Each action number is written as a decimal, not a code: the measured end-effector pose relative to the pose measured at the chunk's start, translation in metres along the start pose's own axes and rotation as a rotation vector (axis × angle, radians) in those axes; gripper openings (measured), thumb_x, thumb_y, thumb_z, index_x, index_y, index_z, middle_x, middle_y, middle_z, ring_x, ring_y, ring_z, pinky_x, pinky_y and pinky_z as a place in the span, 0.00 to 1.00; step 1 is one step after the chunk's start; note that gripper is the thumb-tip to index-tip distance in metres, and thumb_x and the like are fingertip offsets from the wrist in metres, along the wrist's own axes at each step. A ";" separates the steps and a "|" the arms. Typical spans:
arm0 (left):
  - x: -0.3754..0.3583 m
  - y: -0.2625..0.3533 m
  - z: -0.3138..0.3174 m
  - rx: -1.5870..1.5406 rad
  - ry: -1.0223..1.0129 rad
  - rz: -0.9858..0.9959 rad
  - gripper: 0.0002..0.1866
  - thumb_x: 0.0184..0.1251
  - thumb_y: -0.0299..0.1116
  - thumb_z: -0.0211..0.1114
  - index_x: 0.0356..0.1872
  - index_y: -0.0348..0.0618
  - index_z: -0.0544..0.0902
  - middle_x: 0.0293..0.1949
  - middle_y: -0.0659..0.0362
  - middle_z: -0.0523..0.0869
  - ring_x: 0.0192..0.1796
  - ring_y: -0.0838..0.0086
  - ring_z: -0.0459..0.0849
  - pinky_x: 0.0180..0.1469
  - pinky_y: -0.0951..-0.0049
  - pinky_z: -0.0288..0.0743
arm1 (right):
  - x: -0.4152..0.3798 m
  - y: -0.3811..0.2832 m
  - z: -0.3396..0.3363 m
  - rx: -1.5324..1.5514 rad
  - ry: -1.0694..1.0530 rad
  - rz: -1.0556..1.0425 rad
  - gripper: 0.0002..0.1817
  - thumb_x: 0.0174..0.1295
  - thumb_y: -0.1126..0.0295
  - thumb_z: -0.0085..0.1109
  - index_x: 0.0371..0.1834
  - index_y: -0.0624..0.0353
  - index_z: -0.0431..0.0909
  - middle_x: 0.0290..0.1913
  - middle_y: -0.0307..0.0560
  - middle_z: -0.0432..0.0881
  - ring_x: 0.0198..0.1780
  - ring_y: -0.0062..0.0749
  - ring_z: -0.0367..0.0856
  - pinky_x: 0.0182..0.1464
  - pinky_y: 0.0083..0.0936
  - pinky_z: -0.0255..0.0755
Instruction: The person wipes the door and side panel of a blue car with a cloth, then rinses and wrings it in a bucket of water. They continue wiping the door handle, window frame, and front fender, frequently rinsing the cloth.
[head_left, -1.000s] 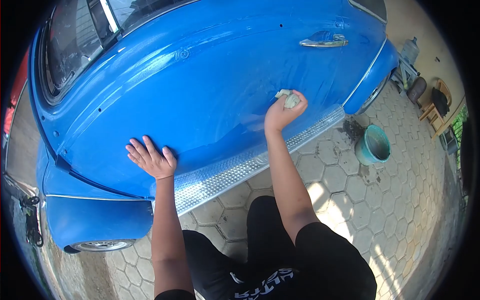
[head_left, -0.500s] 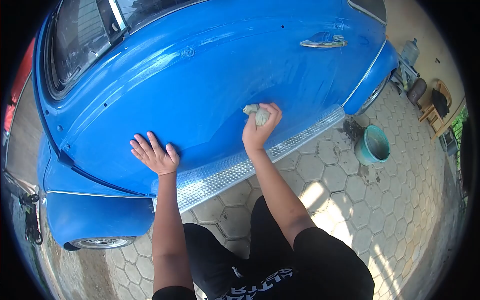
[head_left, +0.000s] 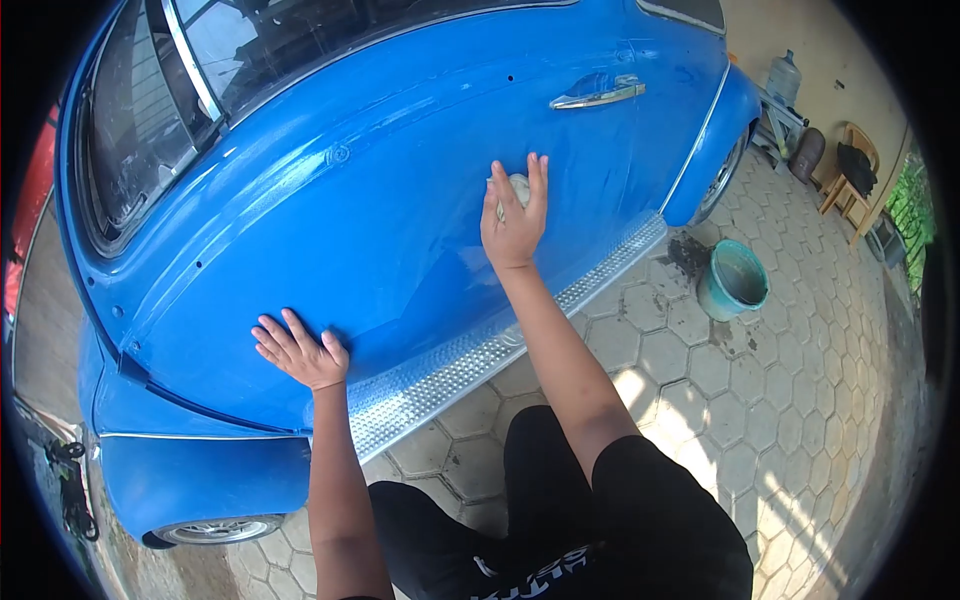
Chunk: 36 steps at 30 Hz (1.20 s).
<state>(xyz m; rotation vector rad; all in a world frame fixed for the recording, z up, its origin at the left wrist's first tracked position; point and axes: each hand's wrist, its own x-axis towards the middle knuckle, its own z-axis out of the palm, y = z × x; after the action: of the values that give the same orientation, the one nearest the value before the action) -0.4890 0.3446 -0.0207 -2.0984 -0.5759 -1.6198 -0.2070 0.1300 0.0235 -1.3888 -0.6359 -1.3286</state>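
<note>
A blue car door (head_left: 400,220) fills the middle of the head view, with a chrome handle (head_left: 598,93) at its upper right. My left hand (head_left: 310,360) lies flat on the lower front of the door, fingers spread and nothing held. Under my right hand (head_left: 516,230) a pale, bunched-up cloth (head_left: 521,187) is pressed against the door's middle. Fingers of that hand stretch over the cloth and hide part of it. Around and below the cloth, the paint shows a darker patch with a dull, streaky film beside it.
A studded metal running board (head_left: 430,400) runs under the door. On the hexagonal paving (head_left: 690,370), a green bucket (head_left: 733,281) stands to the right beside wet spots. Farther back are a wooden chair (head_left: 850,180) and a large water bottle (head_left: 783,78). A front fender (head_left: 200,480) bulges at lower left.
My right hand has moved up the door with the cloth, its fingers going from wrapped round it to spread over it. My left hand stays flat on the door. The view has shifted slightly.
</note>
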 end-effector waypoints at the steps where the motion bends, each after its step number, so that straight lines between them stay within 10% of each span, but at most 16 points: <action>1: -0.001 -0.001 0.001 0.003 -0.005 0.002 0.38 0.81 0.58 0.38 0.81 0.43 0.62 0.83 0.39 0.52 0.85 0.41 0.45 0.83 0.41 0.33 | 0.036 -0.001 0.008 0.018 0.089 0.028 0.23 0.67 0.71 0.66 0.65 0.37 0.84 0.74 0.59 0.70 0.76 0.69 0.65 0.77 0.59 0.61; 5: 0.000 -0.001 0.001 0.007 0.001 0.019 0.39 0.80 0.57 0.39 0.82 0.40 0.60 0.83 0.38 0.53 0.85 0.41 0.45 0.82 0.40 0.34 | 0.144 0.001 0.026 -0.065 0.251 0.078 0.21 0.66 0.75 0.65 0.61 0.41 0.86 0.69 0.56 0.76 0.74 0.65 0.70 0.76 0.58 0.63; 12: 0.001 0.001 -0.001 0.015 0.008 0.018 0.39 0.80 0.57 0.38 0.82 0.40 0.60 0.83 0.39 0.52 0.85 0.40 0.46 0.82 0.39 0.34 | -0.052 -0.013 -0.024 0.028 -0.217 -0.146 0.21 0.64 0.73 0.68 0.58 0.37 0.87 0.62 0.43 0.83 0.71 0.48 0.76 0.76 0.54 0.65; 17: -0.002 0.000 -0.002 0.026 -0.003 -0.006 0.40 0.81 0.61 0.35 0.82 0.42 0.60 0.83 0.39 0.53 0.85 0.40 0.47 0.82 0.39 0.35 | 0.011 0.005 -0.001 -0.036 -0.123 -0.471 0.22 0.65 0.70 0.67 0.63 0.36 0.84 0.69 0.46 0.78 0.71 0.50 0.76 0.75 0.52 0.67; 21: 0.000 -0.001 0.001 0.030 0.007 0.005 0.40 0.81 0.61 0.35 0.82 0.43 0.60 0.83 0.39 0.53 0.85 0.39 0.46 0.82 0.39 0.36 | 0.160 -0.021 0.033 0.105 0.180 -0.122 0.25 0.61 0.74 0.68 0.64 0.51 0.81 0.66 0.57 0.78 0.68 0.59 0.76 0.71 0.54 0.70; 29: 0.003 0.000 0.000 0.044 0.010 0.023 0.40 0.81 0.59 0.37 0.82 0.40 0.58 0.83 0.40 0.51 0.85 0.42 0.46 0.83 0.40 0.34 | -0.056 0.047 -0.032 0.009 -0.206 -0.216 0.29 0.58 0.68 0.76 0.64 0.43 0.78 0.70 0.53 0.73 0.76 0.56 0.67 0.72 0.61 0.67; 33: 0.003 0.002 -0.001 0.035 0.010 0.016 0.41 0.81 0.62 0.35 0.83 0.42 0.58 0.83 0.39 0.52 0.85 0.40 0.46 0.82 0.38 0.35 | -0.012 0.079 -0.046 0.023 -0.161 -0.232 0.28 0.64 0.66 0.73 0.67 0.42 0.74 0.74 0.63 0.67 0.81 0.64 0.58 0.73 0.61 0.65; 36: 0.002 0.002 -0.004 0.048 0.005 0.015 0.41 0.81 0.63 0.35 0.83 0.43 0.58 0.83 0.39 0.52 0.85 0.39 0.46 0.82 0.37 0.36 | 0.053 0.091 -0.025 0.040 0.065 0.264 0.29 0.70 0.64 0.66 0.73 0.52 0.68 0.79 0.69 0.60 0.80 0.68 0.59 0.76 0.53 0.63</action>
<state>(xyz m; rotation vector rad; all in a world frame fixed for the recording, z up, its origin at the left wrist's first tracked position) -0.4904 0.3407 -0.0181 -2.0592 -0.5899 -1.5866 -0.1219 0.0654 0.0390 -1.3403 -0.4171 -1.1393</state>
